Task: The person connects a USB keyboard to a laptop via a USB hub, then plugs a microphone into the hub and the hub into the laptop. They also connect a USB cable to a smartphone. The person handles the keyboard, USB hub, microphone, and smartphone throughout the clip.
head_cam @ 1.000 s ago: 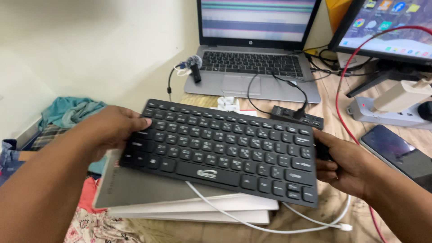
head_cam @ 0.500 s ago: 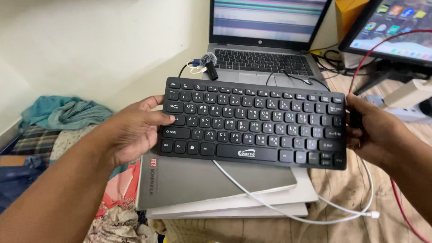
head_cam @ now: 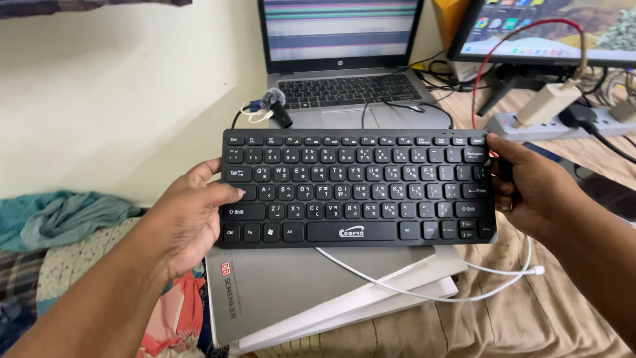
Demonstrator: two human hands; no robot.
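Setting: a cream wall is backing a bed draped in tan cloth (head_cam: pixel 530 318).
Keyboard: a slim black compact keyboard (head_cam: pixel 358 189) is hovering level above a grey binder (head_cam: pixel 298 285).
Grip: the left hand (head_cam: pixel 192 212) and right hand (head_cam: pixel 530 189) are pinching its short ends.
Risk: smooth hard plastic could be slipping; the white cable (head_cam: pixel 424 292) beneath may be snagging.
Beyond: a silver laptop (head_cam: pixel 344 73) is glowing.

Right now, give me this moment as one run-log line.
left hand: grips keyboard left end | right hand: grips right end | keyboard: level, above grey binder | white cable: underneath
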